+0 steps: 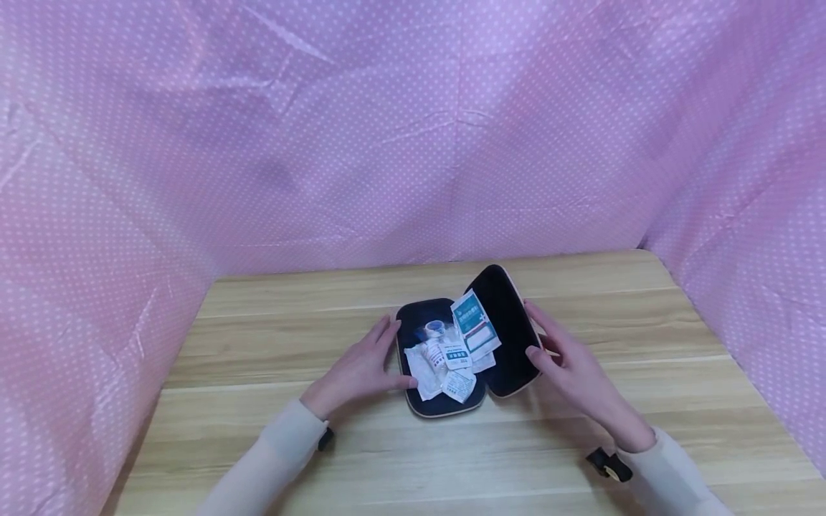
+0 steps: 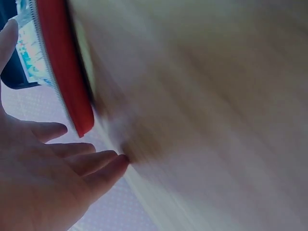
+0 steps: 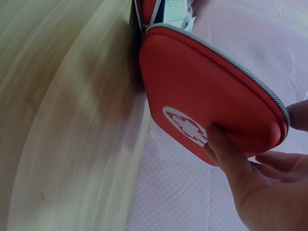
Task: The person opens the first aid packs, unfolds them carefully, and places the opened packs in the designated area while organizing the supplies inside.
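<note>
Evidently, the case (image 1: 445, 408) lies open on the surface (image 1: 258, 322) with packets (image 1: 474, 322) inside; the right hand (image 1: 574, 369) pinches its tilted lid (image 1: 512, 344), apparently to prop it up, while the left hand (image 1: 363, 369), thumb and fingers wide apart at the case's opposite side, seems to steady it.

Diffuse light is spreading evenly through the head view, seemingly from above, and pale sheen is catching on the creases of the pink curtain (image 1: 335, 129). The worktop (image 1: 258, 358) is glowing brightest towards the bottom middle, with soft-edged shadows pooling beneath the hands (image 1: 361, 367) (image 1: 568, 365). Fine print on the packets (image 1: 474, 322) is blurring. The left wrist view is looking dimmer and hazy, its wood grain smearing out of focus. In the right wrist view, the red case (image 3: 207, 82) is staying fairly crisp while shadow is darkening the wood beside it.
</note>
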{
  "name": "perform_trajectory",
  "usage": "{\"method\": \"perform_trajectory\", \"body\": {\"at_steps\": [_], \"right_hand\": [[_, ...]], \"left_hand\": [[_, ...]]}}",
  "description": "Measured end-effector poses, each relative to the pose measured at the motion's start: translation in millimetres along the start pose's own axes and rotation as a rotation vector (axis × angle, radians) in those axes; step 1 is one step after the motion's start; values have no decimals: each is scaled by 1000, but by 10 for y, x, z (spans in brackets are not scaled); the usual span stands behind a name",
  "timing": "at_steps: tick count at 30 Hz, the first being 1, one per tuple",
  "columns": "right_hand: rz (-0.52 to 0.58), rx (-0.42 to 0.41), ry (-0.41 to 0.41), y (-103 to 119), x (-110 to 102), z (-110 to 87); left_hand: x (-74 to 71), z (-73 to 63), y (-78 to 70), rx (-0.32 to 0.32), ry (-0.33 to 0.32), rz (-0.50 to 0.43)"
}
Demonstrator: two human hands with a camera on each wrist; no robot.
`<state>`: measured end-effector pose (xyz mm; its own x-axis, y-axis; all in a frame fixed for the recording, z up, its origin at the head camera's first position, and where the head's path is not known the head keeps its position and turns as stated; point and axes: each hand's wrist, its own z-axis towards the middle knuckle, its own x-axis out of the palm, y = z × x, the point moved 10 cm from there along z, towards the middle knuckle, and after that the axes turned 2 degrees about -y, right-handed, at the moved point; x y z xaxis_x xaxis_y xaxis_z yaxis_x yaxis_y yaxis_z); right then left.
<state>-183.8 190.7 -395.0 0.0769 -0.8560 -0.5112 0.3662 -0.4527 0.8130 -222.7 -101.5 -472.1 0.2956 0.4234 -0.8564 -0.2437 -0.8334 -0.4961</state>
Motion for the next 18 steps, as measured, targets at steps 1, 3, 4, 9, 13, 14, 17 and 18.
{"method": "perform_trajectory", "body": {"at_steps": [1, 3, 4, 9, 13, 14, 17, 18], "right_hand": [[-6, 11, 4, -23, -16, 3], [-15, 35, 20, -72, -40, 6], [-12, 42, 29, -99, -51, 10], [-42, 34, 46, -213, -128, 38], [-80, 15, 50, -292, -199, 51], [-81, 13, 54, -314, -211, 50], [-76, 17, 73, -395, -238, 49], [-70, 27, 82, -426, -243, 47]], "left_hand": [[3, -4, 6, 4, 0, 8], [14, -9, 17, 12, 0, 27], [18, -9, 20, 16, 0, 33], [23, -9, 13, 36, -8, 41], [23, -4, 7, 42, -15, 30], [23, -3, 7, 40, -15, 28], [28, 1, 8, 37, -14, 25], [30, 2, 7, 37, -13, 27]]}}
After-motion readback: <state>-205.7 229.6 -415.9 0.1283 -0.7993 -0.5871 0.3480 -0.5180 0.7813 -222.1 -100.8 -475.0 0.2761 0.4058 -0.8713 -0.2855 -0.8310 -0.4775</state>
